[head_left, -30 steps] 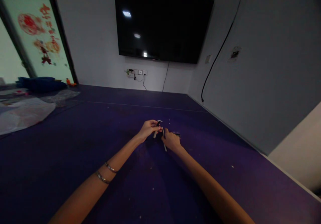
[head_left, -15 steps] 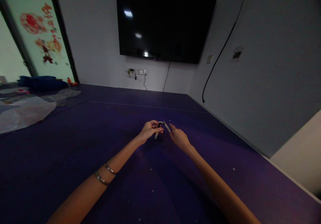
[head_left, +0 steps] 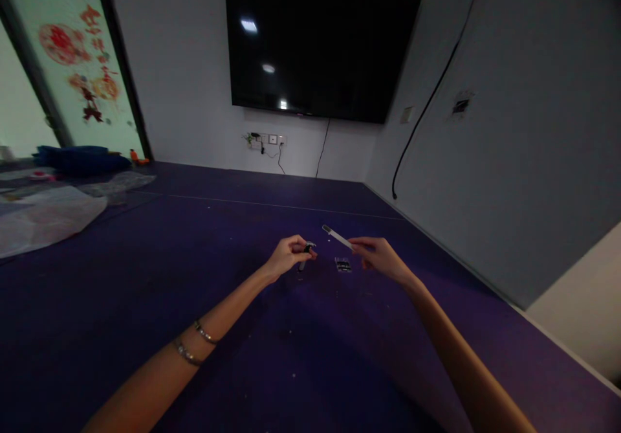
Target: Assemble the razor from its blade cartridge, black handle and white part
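My left hand (head_left: 285,257) is closed around a small black-and-silver tool (head_left: 309,248). A bright metal end shows above the fingers and a slim pale end points down below them; its kind is not clear. To the right, my right hand (head_left: 381,255) pinches a slim, flat, whitish strip with a dark rounded tip (head_left: 337,235), which slants up to the left. The strip and the tool are apart. Under the strip, near the right fingers, a small dark rectangular piece with clear edges (head_left: 343,265) lies on the purple floor (head_left: 291,368).
A large TV (head_left: 320,44) hangs on the far wall, above sockets (head_left: 272,140) with wires. One black cable (head_left: 427,103) dangles down the right wall. At the left lie clear plastic sheeting (head_left: 53,216), a dark blue cloth heap (head_left: 82,160) and a small orange item (head_left: 138,158).
My right hand has moved right, drawing the strip away from the tool. The small dark rectangle on the floor now shows. My left hand has stayed nearly in place.
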A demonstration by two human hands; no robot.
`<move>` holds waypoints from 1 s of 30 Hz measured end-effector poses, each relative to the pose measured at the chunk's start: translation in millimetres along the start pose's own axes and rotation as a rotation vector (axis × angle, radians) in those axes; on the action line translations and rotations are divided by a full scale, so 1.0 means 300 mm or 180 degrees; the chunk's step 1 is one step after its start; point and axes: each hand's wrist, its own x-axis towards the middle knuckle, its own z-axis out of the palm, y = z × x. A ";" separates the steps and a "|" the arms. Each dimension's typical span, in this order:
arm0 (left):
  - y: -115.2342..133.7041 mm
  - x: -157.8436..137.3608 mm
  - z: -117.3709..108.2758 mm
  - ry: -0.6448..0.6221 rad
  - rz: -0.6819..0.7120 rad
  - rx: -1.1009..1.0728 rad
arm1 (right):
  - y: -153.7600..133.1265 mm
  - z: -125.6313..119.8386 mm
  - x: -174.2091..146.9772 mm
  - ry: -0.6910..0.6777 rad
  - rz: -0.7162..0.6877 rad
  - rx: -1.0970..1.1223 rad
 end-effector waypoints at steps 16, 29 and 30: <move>-0.016 0.003 -0.011 -0.0198 -0.0044 -0.0032 | -0.105 -0.019 -0.057 -0.0207 -0.0618 -0.0133; -0.005 -0.007 -0.002 -0.0186 -0.0046 -0.0014 | -0.133 -0.031 -0.070 -0.0449 -0.1430 -0.0627; -0.005 -0.007 -0.002 -0.0195 -0.0026 -0.0015 | -0.130 -0.032 -0.068 -0.0457 -0.1464 -0.0640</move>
